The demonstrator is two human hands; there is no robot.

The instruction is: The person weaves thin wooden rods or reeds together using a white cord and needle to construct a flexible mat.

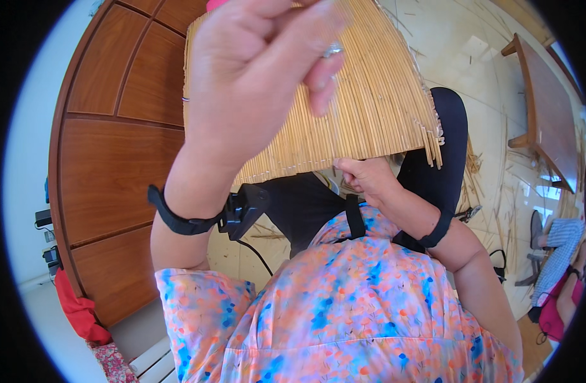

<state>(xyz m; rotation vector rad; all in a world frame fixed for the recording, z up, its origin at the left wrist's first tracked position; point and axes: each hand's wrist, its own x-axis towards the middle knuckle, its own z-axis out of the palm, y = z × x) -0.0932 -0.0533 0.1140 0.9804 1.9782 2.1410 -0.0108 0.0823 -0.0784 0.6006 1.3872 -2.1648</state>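
Observation:
A mat of thin straw-coloured sticks point(379, 76) lies across my lap, with loose stick ends hanging at its right corner. My left hand point(254, 70) is raised large over the mat's left part, blurred, fingers curled; a small silvery piece point(332, 50) shows at one finger, and whatever the fingertips hold is hidden or too small to name. My right hand point(366, 175) is closed on the mat's near edge, thumb along the rim. Dark straps circle both forearms, with a black device at my left one.
A brown wooden panelled cabinet point(114, 172) stands left, red cloth point(79, 306) beside it. A low wooden table point(548, 108) is at right. Loose sticks litter the tiled floor point(478, 76). At the lower right, another person's legs in checked cloth point(555, 255) show.

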